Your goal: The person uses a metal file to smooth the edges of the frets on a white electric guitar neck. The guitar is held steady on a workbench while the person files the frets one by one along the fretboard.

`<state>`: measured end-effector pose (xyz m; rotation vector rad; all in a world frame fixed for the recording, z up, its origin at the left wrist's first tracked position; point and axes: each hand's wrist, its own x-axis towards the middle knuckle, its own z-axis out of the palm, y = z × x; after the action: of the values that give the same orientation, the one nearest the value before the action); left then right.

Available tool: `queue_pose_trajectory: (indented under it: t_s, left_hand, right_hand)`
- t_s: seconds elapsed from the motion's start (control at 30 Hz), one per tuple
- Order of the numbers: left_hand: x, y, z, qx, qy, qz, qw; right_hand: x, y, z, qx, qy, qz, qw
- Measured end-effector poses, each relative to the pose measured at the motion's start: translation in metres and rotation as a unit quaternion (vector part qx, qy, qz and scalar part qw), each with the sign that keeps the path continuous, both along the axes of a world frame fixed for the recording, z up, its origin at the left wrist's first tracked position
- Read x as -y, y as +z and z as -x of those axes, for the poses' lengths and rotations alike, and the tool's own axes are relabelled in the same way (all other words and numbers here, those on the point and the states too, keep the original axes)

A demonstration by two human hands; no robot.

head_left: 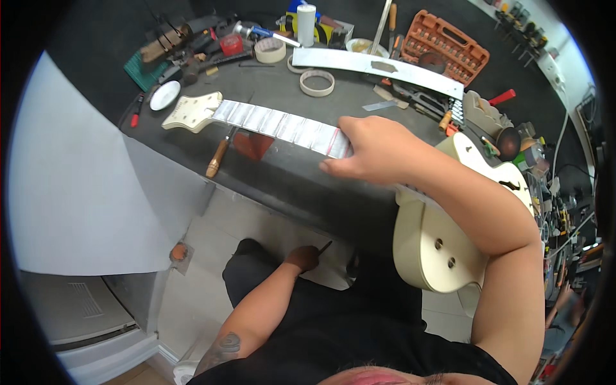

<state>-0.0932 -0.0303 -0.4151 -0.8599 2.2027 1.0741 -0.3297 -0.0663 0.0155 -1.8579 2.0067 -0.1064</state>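
A cream electric guitar (410, 247) lies across the bench edge, its headstock (191, 113) to the left and its body tilted beneath my right forearm. Pale strips cover the fretboard (282, 124) between the frets, with a reddish line near my hand. From above, my right hand (375, 151) spans the neck, thumb on the near side and fingers on the far side. Low over my lap, my left hand (303, 258) is closed around a slim dark stick-like tool (325, 247); its exact kind is not clear.
A wooden-handled tool (219, 157) lies under the neck. Behind are a tape roll (317, 83), a long white straightedge (378, 66), an orange tool case (444, 46) and a white dish (165, 95). A white sheet (83, 186) hangs at left; tools crowd the right side.
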Motion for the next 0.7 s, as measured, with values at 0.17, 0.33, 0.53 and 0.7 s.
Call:
queue_pose_trajectory:
  t_s: [0.17,0.33,0.53,0.7]
  left_hand:
    - [-0.016,0.059,-0.043,-0.017,0.131,0.097,0.987]
    - [-0.079,0.217,-0.119,-0.112,0.256,0.134,0.951]
    - [-0.141,0.377,-0.190,-0.118,0.320,0.126,0.932]
    - [-0.138,0.445,-0.176,-0.206,0.329,0.225,0.893]
  right_hand:
    - [-0.018,0.012,0.019,-0.024,0.034,0.111,0.993]
    - [-0.070,0.041,0.080,0.016,0.014,0.066,0.998]
    - [-0.096,0.015,0.140,0.067,-0.016,0.044,0.997]
    - [-0.083,-0.001,0.145,0.125,0.029,0.076,0.989]
